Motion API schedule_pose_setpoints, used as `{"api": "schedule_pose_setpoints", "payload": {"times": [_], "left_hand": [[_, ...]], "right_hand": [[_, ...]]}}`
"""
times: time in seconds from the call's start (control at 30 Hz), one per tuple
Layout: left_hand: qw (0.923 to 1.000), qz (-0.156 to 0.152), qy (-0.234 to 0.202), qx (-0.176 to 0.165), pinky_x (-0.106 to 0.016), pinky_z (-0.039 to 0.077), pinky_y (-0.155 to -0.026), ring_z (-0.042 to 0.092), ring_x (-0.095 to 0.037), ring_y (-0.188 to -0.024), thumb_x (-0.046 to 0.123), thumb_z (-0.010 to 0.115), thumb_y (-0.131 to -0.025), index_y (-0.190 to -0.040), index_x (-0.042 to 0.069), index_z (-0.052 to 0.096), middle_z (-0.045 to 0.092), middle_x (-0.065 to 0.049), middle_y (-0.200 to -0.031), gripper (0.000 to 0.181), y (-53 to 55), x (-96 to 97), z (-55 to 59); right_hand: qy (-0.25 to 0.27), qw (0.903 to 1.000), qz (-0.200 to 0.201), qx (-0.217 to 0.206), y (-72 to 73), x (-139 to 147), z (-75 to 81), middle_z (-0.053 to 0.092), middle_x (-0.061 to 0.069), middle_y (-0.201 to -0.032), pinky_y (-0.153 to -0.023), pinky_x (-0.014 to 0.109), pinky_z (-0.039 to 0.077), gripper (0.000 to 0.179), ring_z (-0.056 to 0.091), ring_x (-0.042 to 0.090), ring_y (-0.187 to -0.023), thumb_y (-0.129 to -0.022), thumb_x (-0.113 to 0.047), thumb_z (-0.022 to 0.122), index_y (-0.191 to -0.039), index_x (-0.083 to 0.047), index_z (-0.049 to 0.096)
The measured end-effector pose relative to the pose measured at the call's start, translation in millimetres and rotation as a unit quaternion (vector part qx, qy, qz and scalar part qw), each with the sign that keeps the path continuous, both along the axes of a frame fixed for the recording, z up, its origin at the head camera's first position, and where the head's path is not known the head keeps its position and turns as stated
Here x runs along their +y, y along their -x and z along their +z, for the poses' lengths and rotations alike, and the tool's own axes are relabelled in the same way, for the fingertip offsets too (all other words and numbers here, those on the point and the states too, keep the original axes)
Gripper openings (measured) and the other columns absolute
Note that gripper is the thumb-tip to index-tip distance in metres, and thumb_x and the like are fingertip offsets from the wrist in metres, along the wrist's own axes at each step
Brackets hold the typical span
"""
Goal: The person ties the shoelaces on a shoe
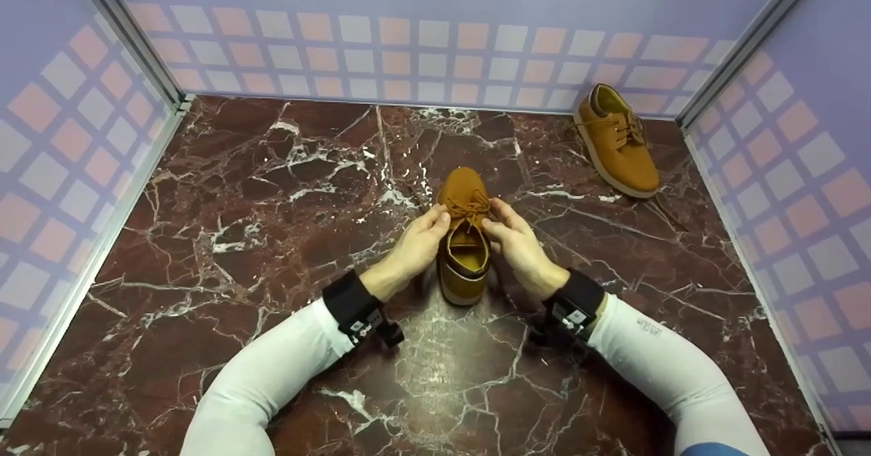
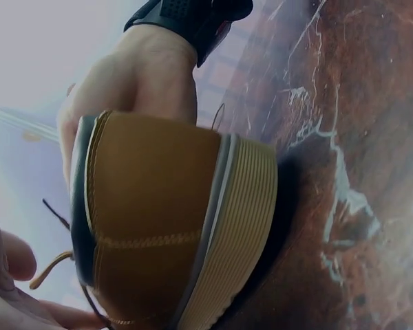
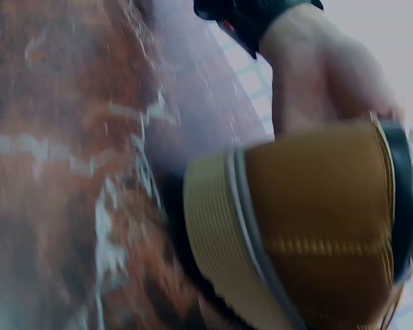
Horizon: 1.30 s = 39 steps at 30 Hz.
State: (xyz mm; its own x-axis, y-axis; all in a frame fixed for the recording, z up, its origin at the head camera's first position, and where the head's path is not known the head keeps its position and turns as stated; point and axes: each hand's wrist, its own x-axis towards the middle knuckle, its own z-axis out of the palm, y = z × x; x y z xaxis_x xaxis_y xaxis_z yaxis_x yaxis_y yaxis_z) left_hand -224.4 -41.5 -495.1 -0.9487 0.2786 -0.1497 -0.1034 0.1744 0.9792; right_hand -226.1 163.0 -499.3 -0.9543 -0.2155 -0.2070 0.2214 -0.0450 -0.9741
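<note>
A tan leather lace-up shoe (image 1: 465, 238) stands toe away on the marbled surface, its laces (image 1: 469, 207) in a bow over the tongue. My left hand (image 1: 415, 245) holds its left side, thumb by the lacing. On the opposite side my right hand (image 1: 517, 241) grips it, thumb near the collar and fingers along the lacing. The left wrist view shows the stitched heel (image 2: 151, 185) and ribbed pale sole (image 2: 244, 213) close up, a loose lace end beside the left fingers (image 2: 17, 254). Most of the right hand falls outside the right wrist view.
A matching tan shoe (image 1: 616, 143) lies at the back right against the wall, its laces trailing onto the surface. Panels with pink and white squares (image 1: 395, 54) enclose the back and both sides of the dark red marbled tabletop (image 1: 272, 238).
</note>
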Motion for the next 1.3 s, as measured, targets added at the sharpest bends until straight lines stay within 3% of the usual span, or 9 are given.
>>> {"api": "schedule_pose_setpoints", "payload": {"times": [0.2,0.33,0.43,0.6,0.87,0.97,1.07,1.13,1.3], "left_hand": [[0.9973,0.024,-0.057,-0.040,-0.044,0.006,-0.147,0.012,-0.031,-0.179,0.043,0.033,-0.123,-0.175,-0.005,0.023,0.016,-0.019,-0.189,0.072,5.7,-0.8,-3.3],[0.9921,0.052,-0.091,-0.068,-0.047,0.019,-0.146,0.033,-0.032,-0.173,0.050,0.026,-0.123,-0.168,0.000,0.044,0.043,-0.018,-0.180,0.070,10.8,-7.3,3.9],[0.9885,0.072,-0.107,-0.079,-0.047,0.026,-0.143,0.048,-0.034,-0.162,0.056,0.020,-0.121,-0.158,0.002,0.057,0.060,-0.020,-0.163,0.075,19.3,-14.4,4.7],[0.9828,0.104,-0.120,-0.094,-0.048,0.035,-0.138,0.057,-0.035,-0.149,0.065,0.013,-0.118,-0.154,0.004,0.060,0.065,-0.021,-0.154,0.085,37.2,-28.9,6.1],[0.9572,0.187,-0.204,-0.086,-0.040,0.055,-0.114,0.069,-0.031,-0.122,0.073,-0.003,-0.111,-0.153,0.001,0.061,0.072,-0.019,-0.136,0.105,65.3,-43.9,4.6],[0.9530,0.214,-0.196,-0.086,-0.039,0.046,-0.129,0.061,-0.031,-0.146,0.074,-0.002,-0.111,-0.165,0.003,0.051,0.061,-0.018,-0.161,0.104,77.9,-48.0,4.8],[0.9515,0.231,-0.182,-0.092,-0.042,0.026,-0.143,0.037,-0.029,-0.170,0.077,0.002,-0.111,-0.175,0.007,0.035,0.038,-0.012,-0.183,0.101,89.5,-52.6,5.2],[0.9508,0.237,-0.175,-0.096,-0.043,0.016,-0.146,0.024,-0.027,-0.176,0.078,0.003,-0.110,-0.178,0.008,0.030,0.028,-0.008,-0.189,0.101,95.7,-55.4,5.6],[0.9535,0.244,-0.156,-0.084,-0.046,0.010,-0.147,0.018,-0.028,-0.178,0.079,0.005,-0.110,-0.179,0.011,0.027,0.024,-0.007,-0.190,0.100,101.2,-56.5,4.2]], "right_hand": [[0.059,0.9975,-0.023,-0.033,3.5,-12,3.5,0.012,0.020,-0.190,-0.141,0.057,0.030,0.072,0.027,0.038,-0.174,-0.117,-0.009,0.042,-0.178,0.003,0.006],[0.088,0.9940,-0.031,-0.057,16.0,-17,3.6,0.016,0.017,-0.190,-0.144,0.056,0.027,0.069,0.023,0.034,-0.176,-0.119,-0.015,0.042,-0.179,0.001,0.012],[0.103,0.9920,-0.023,-0.070,27.3,-24,4.3,0.016,0.016,-0.190,-0.145,0.057,0.021,0.066,0.015,0.033,-0.179,-0.120,-0.019,0.039,-0.179,0.000,0.014],[0.137,0.9868,-0.005,-0.086,47.2,-43,5.1,0.013,0.014,-0.191,-0.145,0.060,0.018,0.065,0.009,0.033,-0.180,-0.123,-0.027,0.032,-0.179,-0.003,0.011],[0.145,0.9844,-0.006,-0.099,83.7,-88,2.8,0.018,0.017,-0.190,-0.147,0.052,0.018,0.071,0.016,0.033,-0.179,-0.122,-0.043,0.031,-0.178,-0.002,0.019],[0.141,0.9852,-0.011,-0.096,94.1,-104,2.3,0.021,0.016,-0.189,-0.147,0.048,0.017,0.071,0.020,0.033,-0.178,-0.122,-0.045,0.032,-0.178,-0.003,0.020],[0.143,0.9857,-0.012,-0.088,102.8,-116,2.0,0.020,0.014,-0.190,-0.147,0.045,0.015,0.073,0.018,0.031,-0.178,-0.121,-0.046,0.032,-0.179,-0.005,0.018],[0.149,0.9850,-0.008,-0.086,108.3,-121,1.3,0.017,0.013,-0.191,-0.148,0.045,0.013,0.074,0.016,0.031,-0.179,-0.121,-0.047,0.031,-0.180,-0.005,0.015],[0.146,0.9849,0.013,-0.093,114.4,-120,0.0,0.012,0.013,-0.192,-0.148,0.047,0.011,0.079,0.011,0.031,-0.180,-0.119,-0.053,0.030,-0.181,-0.007,0.012]]}}
